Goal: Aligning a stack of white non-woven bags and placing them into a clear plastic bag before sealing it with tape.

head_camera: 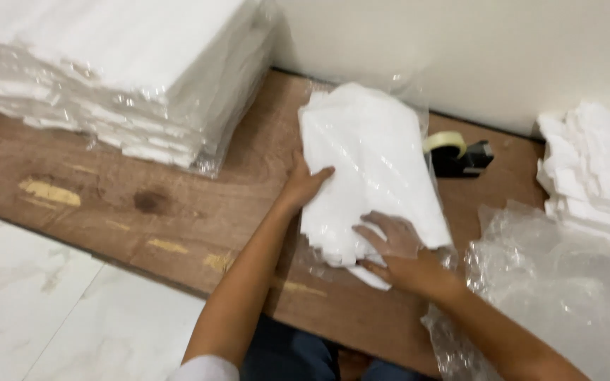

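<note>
Bundle: a stack of white, soft-looking folded sheets (pixel 372 162), sitting partly inside a thin clear plastic bag (pixel 407 88); the film is glossy and wrinkled, its loose end rising past the far edge of the stack.
Shape: roughly rectangular, tilted, with layered ragged edges showing at the near end.
Place: on the wooden board (pixel 178 212), near the wall, between the two hands.
Left hand (pixel 305 185): pressed against the bundle's left edge, thumb on top, fingers hidden behind or beneath it; clasped on the stack.
Right hand (pixel 397 255): at the near end, fingers spread over the top sheets under the film, thumb below; gripping that end.
Board: brown wood grain, worn, with pale yellowish scuffs and a dark knot.
Tape dispenser (pixel 460 156): dark body with a pale roll of clear tape, just behind the bundle's right side.
Loose plastic (pixel 566 289): crumpled clear film heaped at the right.
Large stack (pixel 128 63): white sheets wrapped in clear plastic, far left.
Right stack (pixel 594 169): unwrapped white sheets, edges uneven.
Floor (pixel 51 303): pale marble-look tile.
</note>
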